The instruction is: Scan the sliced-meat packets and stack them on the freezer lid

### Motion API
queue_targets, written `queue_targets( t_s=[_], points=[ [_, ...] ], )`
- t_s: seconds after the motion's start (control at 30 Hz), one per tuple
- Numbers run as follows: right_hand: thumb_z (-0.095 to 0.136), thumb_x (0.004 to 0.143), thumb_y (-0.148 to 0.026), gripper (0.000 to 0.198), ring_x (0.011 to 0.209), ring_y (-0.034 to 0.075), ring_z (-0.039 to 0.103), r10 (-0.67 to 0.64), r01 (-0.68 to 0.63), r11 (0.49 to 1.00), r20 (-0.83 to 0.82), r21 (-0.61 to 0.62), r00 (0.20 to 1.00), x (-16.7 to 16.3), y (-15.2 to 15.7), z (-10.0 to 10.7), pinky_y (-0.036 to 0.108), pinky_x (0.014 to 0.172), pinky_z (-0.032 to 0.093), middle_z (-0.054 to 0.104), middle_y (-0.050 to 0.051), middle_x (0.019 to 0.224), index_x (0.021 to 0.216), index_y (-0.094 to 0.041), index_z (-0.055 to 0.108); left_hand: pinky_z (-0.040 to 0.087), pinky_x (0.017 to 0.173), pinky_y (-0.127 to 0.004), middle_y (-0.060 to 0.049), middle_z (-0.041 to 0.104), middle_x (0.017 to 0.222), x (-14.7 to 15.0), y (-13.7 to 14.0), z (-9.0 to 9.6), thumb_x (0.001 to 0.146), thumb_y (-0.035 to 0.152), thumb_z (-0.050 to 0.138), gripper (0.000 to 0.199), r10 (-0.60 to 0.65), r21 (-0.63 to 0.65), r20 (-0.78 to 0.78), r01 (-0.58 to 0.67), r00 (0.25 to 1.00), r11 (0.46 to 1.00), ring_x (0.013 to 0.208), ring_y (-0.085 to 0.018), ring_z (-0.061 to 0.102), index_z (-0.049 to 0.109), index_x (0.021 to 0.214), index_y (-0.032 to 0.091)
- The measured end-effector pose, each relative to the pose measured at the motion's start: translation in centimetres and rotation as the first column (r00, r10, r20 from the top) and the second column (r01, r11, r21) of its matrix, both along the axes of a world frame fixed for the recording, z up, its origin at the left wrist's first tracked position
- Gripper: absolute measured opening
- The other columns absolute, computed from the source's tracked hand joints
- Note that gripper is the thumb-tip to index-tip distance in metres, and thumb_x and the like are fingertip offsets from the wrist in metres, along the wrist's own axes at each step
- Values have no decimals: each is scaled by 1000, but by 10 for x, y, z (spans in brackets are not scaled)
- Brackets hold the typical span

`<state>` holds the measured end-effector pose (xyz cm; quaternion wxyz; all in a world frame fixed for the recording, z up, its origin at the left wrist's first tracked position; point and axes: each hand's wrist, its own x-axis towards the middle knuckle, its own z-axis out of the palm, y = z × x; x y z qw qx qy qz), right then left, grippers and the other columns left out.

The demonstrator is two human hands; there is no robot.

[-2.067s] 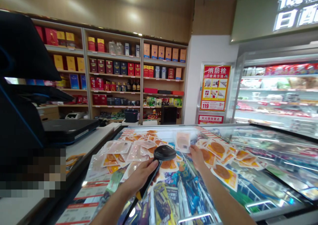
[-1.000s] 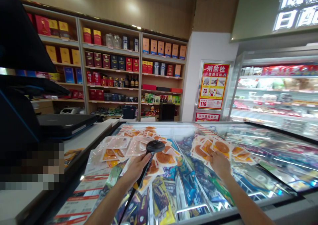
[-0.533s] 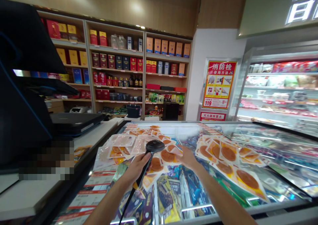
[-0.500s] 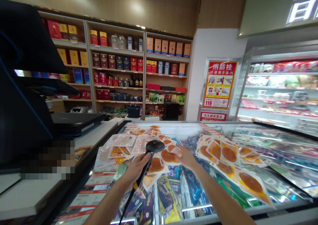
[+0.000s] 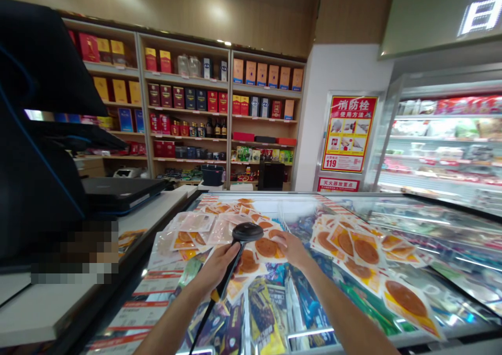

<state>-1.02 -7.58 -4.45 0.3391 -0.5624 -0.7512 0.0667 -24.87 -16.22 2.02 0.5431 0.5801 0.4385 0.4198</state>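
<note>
My left hand (image 5: 217,266) is wrapped around the handle of a black barcode scanner (image 5: 248,231), its head facing forward and its cable running down toward me. Just right of the scanner, my right hand (image 5: 293,248) pinches the right edge of a flat clear packet (image 5: 266,247) with a round brown patty-like piece inside. Similar packets lie spread in an overlapping pile under and behind the scanner. A second group of these packets (image 5: 364,250) lies to the right of my right forearm. All of them rest on the glass top of a chest freezer (image 5: 301,203).
Colourful bagged goods (image 5: 264,313) show through the freezer glass. On the left stand a dark checkout screen (image 5: 47,67) and a black flat device (image 5: 123,190) on a white counter (image 5: 78,297). Shelves of boxes (image 5: 184,99) line the back; a lit refrigerated display (image 5: 443,140) is at right.
The view has shifted slightly. My right hand's fingers have moved a little at the packet's edge, and the scanner head sits slightly further right. Both hands keep their holds.
</note>
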Motion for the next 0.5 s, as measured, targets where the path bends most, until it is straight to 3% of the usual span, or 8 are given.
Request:
queue_targets(
  t_s=[0.13,0.23,0.4,0.5],
  points=[
    [45,73,-27,29,90,20,55,21,-21,1000,14,10,1000,-3,-1,4,31,80,38,62,7,96,98,-19,56,35,47,-20,3,52,56,-1,1,0,69,53,46,37,28,-25,23,-27,999,999,47,-7,46,49,67,16],
    [45,73,-29,26,91,17,55,78,-75,996,-75,41,994,0,2,4,29,82,37,63,2,97,95,-25,58,35,46,-21,2,52,55,-2,1,0,67,54,46,39,27,-17,34,-26,999,1000,47,-8,46,48,66,15],
    [35,74,-32,33,80,23,57,-212,256,963,-352,83,912,22,15,1,34,71,40,64,10,82,89,-16,59,35,46,-20,2,52,56,-3,-3,4,68,52,46,37,37,2,44,-37,998,999,46,-7,46,48,67,15],
    [28,75,-37,39,77,23,57,-238,320,942,-476,98,847,36,20,0,33,65,42,64,10,78,90,-15,56,35,46,-20,3,52,57,-3,-7,8,70,52,45,36,21,13,47,-22,999,1000,47,-7,46,48,69,15]
  ],
)
